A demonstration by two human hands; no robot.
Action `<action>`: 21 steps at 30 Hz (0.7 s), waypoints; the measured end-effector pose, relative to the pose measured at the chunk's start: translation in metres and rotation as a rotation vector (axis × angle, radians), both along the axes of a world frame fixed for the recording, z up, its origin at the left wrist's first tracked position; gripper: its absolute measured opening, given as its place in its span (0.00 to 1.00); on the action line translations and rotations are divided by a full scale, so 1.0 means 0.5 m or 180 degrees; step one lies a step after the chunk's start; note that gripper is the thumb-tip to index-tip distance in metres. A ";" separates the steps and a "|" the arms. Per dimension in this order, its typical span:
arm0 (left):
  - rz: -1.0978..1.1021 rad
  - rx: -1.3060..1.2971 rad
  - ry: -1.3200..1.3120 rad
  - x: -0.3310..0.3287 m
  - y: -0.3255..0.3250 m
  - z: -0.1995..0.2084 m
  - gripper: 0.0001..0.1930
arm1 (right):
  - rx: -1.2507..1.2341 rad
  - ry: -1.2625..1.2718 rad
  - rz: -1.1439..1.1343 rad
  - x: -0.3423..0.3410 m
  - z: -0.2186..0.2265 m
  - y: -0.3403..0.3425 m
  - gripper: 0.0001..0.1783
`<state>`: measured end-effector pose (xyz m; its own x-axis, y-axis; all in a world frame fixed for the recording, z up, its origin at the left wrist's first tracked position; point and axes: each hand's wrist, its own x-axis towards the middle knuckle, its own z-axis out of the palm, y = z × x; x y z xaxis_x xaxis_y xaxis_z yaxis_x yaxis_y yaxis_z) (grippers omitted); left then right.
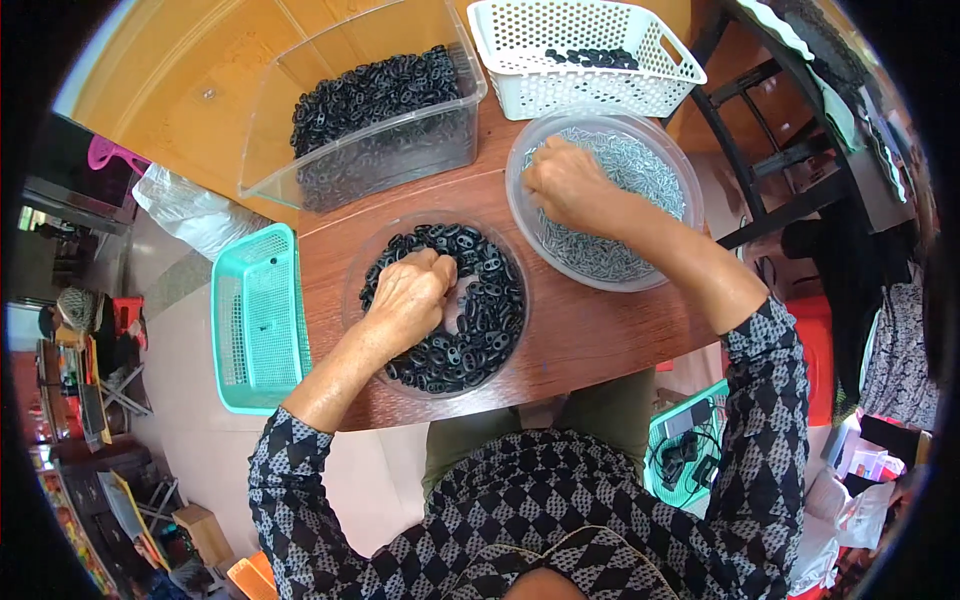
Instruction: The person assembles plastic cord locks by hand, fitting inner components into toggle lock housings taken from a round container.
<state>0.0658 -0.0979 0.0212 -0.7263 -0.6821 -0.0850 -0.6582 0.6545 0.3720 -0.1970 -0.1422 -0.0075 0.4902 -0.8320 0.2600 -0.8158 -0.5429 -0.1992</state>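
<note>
L hand (408, 290), fingers bent narrow, is among black pcs (465, 350) at table's (590, 335) near-left; R hand (565, 180), also narrow, at metal pcs (650, 180), table's right. Can't tell what's held.

I sit in what looks like a home workroom: brown wooden table (590, 330), a near tub of small black parts (461, 304), pale tiled floor (180, 340) left, patterned cloth (905, 345) right.
</note>
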 end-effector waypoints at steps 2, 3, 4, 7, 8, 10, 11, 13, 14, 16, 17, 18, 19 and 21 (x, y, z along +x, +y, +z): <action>-0.0056 -0.0240 -0.0009 -0.007 0.008 0.004 0.08 | 0.0040 0.0135 -0.0054 0.008 0.003 0.000 0.02; -0.0002 -0.0233 -0.0149 -0.005 0.008 -0.002 0.11 | 0.0083 0.0268 -0.0108 0.009 0.004 0.000 0.02; -0.0002 -0.0234 -0.0149 -0.004 0.011 -0.005 0.11 | 0.0082 0.0268 -0.0108 0.009 0.001 -0.001 0.02; 0.0334 -0.0055 0.0499 -0.010 0.026 0.002 0.08 | -0.0126 0.0431 0.0082 0.004 -0.002 -0.004 0.03; 0.0336 -0.0056 0.0497 -0.007 0.032 0.007 0.08 | -0.0076 0.0386 0.0106 -0.001 0.000 -0.007 0.04; 0.0700 0.0315 0.0898 -0.003 0.043 0.014 0.08 | -0.0024 0.0347 0.0124 -0.007 -0.001 -0.008 0.04; 0.0865 0.0468 0.1044 -0.002 0.049 0.017 0.09 | 0.0083 0.0274 0.0060 -0.010 -0.002 -0.008 0.04; 0.1082 0.0594 0.1140 -0.009 0.060 0.032 0.09 | 0.0192 0.0204 -0.0008 -0.019 -0.011 -0.007 0.05; 0.1300 0.0720 0.1235 -0.012 0.065 0.035 0.10 | 0.0132 0.0083 0.0053 -0.026 -0.017 -0.005 0.05; 0.1472 0.0952 0.1563 -0.006 0.073 0.026 0.09 | 0.0057 -0.0050 0.0132 -0.033 -0.012 -0.001 0.06; 0.1634 0.1194 0.1895 -0.005 0.075 0.024 0.08 | -0.0055 -0.0234 0.0088 -0.039 -0.009 0.002 0.06; 0.1638 0.1197 0.1893 -0.008 0.077 0.025 0.08 | -0.0158 -0.0416 0.0044 -0.041 -0.003 0.006 0.06; 0.1897 0.1601 0.2271 -0.016 0.079 0.028 0.07 | -0.0153 -0.0417 0.0047 -0.045 0.005 0.009 0.06; 0.2268 0.2233 0.2802 -0.023 0.080 0.028 0.05 | 0.0372 -0.0732 -0.0207 -0.057 0.025 0.017 0.06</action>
